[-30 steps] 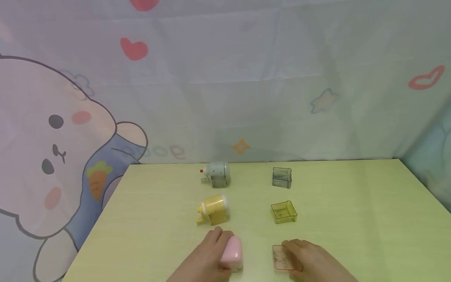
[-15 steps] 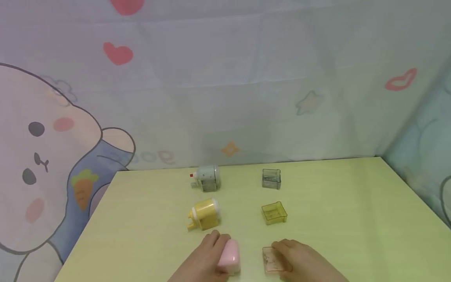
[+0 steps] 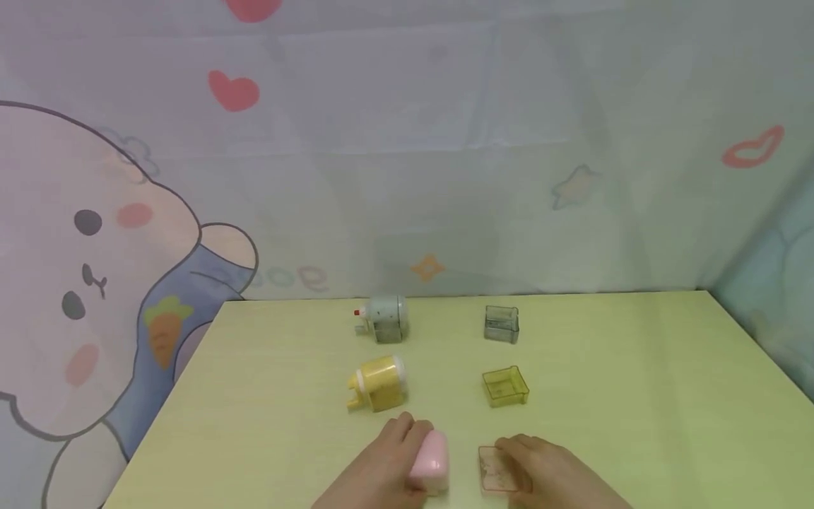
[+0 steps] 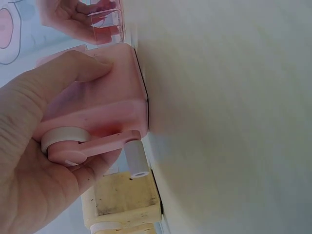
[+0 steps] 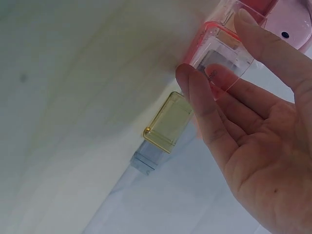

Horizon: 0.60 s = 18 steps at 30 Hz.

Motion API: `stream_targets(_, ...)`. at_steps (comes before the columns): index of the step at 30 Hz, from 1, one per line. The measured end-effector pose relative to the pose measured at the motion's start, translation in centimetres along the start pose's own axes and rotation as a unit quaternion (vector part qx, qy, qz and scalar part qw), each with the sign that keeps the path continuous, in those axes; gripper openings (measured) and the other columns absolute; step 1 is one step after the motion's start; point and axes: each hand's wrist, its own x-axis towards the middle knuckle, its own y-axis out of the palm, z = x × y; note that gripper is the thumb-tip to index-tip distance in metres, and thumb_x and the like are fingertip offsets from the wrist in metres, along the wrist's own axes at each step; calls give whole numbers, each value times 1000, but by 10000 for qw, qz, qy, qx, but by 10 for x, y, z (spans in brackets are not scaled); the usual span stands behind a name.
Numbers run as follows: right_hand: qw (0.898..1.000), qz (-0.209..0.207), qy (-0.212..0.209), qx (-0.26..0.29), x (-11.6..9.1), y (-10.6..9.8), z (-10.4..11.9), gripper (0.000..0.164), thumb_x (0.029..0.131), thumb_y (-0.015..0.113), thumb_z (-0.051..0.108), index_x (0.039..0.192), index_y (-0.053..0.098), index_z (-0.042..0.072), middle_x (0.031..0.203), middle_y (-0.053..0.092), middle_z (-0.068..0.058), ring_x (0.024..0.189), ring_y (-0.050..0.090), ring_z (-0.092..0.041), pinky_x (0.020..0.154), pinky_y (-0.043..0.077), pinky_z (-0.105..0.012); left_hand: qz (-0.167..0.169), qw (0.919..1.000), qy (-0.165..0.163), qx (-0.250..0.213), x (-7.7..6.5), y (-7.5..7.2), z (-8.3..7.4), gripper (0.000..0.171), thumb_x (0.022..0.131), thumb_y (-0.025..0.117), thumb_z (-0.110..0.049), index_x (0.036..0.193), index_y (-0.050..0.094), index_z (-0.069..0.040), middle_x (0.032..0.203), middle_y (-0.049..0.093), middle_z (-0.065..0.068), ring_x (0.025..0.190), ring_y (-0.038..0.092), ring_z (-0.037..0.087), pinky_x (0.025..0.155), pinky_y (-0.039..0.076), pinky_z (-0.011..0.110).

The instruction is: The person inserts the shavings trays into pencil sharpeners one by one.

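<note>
My left hand (image 3: 381, 466) grips a pink crank pencil sharpener (image 3: 432, 461) at the front of the table. In the left wrist view, the thumb lies on the side of its body, and its crank handle (image 4: 105, 145) with a pale knob shows below. To the right, my right hand (image 3: 553, 472) holds a clear pink shavings drawer (image 3: 494, 470) between thumb and fingers, low over the table. A small gap separates drawer and sharpener in the head view. The right wrist view shows the drawer's see-through walls (image 5: 226, 53) with the pink sharpener behind it.
Behind the left hand lie a yellow pencil sharpener (image 3: 381, 378) and, farther back, a grey one (image 3: 388, 316). Behind the right hand stand a clear yellow drawer (image 3: 504, 394) and a clear grey drawer (image 3: 501, 332). A printed cloth (image 3: 445, 198) hangs along the table's back edge.
The pink sharpener and the clear pink drawer have drawn closer together, their gap narrowing. Both hands keep their holds. The head view has swung slightly to the right and partly back.
</note>
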Motion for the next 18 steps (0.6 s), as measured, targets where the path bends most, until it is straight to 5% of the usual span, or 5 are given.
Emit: stream_targets(18,9993,63,-364,-30,5,6,5,51,75,68,24,117,53,-1,114,59,-11,101,52,-27,83,48,-48,-26,9997,28,245,5,2,-9,68,59,74,-16,119,43,-15,98,43,-5,85,39,7,65,42,14)
